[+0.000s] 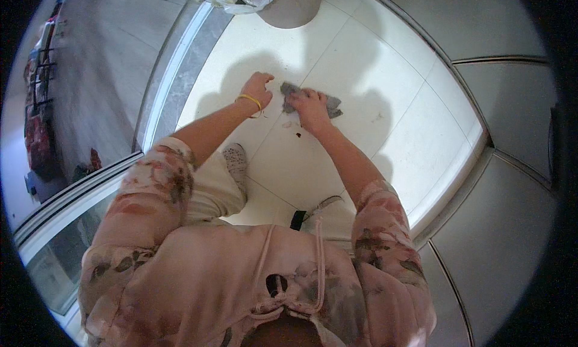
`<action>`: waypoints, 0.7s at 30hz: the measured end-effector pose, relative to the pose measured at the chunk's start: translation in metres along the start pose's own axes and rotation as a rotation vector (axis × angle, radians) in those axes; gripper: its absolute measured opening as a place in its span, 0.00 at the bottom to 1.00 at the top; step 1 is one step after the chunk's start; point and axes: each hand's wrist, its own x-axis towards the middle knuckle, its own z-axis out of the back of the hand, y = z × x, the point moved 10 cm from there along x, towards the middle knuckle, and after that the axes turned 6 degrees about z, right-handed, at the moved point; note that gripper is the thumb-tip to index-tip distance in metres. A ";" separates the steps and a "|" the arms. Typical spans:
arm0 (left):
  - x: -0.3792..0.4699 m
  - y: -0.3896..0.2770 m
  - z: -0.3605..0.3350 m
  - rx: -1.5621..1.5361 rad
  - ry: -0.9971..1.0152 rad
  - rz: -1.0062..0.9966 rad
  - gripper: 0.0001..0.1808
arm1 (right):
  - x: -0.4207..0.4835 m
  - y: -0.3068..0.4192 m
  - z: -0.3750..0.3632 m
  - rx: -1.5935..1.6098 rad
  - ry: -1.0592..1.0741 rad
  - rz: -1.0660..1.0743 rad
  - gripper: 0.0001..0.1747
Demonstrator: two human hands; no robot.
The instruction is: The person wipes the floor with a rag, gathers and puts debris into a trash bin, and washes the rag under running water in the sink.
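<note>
On the pale tiled floor (271,135), my right hand (312,110) presses a crumpled grey cloth (333,103), with its fingers spread over the middle of it. My left hand (258,90), with a yellow band at the wrist, is a short way left of the cloth, just above the floor; its fingers are loosely bent and hold nothing. Near the cloth lie a small dark scrap (298,135) and a few specks of dirt.
A round grey pot (291,8) stands ahead, with a whitish plastic bag (246,5) beside it. Grey cabinet panels (501,98) line the right side. A metal door track (180,58) runs along the left. My patterned shoe (235,162) is on the tiles.
</note>
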 end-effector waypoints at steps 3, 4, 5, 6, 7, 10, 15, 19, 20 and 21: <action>-0.019 0.000 -0.036 0.177 0.035 -0.098 0.31 | -0.027 0.009 -0.001 0.026 0.095 0.119 0.24; -0.027 -0.012 -0.051 0.240 0.100 -0.142 0.33 | -0.029 -0.005 0.001 0.166 0.088 0.048 0.22; -0.036 -0.022 -0.066 0.304 0.165 -0.187 0.36 | -0.030 -0.021 0.003 0.307 0.079 -0.024 0.20; -0.045 -0.030 -0.066 0.300 0.178 -0.183 0.37 | -0.029 -0.036 0.027 0.523 -0.104 0.001 0.22; -0.051 -0.027 -0.064 0.296 0.178 -0.159 0.37 | -0.027 -0.042 0.062 0.538 -0.182 -0.135 0.25; -0.069 -0.038 -0.081 0.367 0.299 -0.150 0.44 | -0.061 -0.130 0.098 0.338 -0.288 -0.242 0.29; -0.088 -0.034 -0.098 0.378 0.252 0.006 0.46 | -0.127 -0.182 0.111 -0.195 -0.007 -0.749 0.35; -0.077 -0.035 -0.114 0.125 0.160 0.015 0.38 | -0.124 -0.115 0.046 -0.320 0.068 -0.710 0.42; -0.069 -0.039 -0.118 0.089 0.168 0.023 0.34 | -0.115 -0.096 0.026 -0.301 0.078 -0.655 0.43; -0.060 -0.036 -0.119 0.054 0.169 0.047 0.30 | -0.098 -0.065 0.021 -0.233 0.117 -0.617 0.40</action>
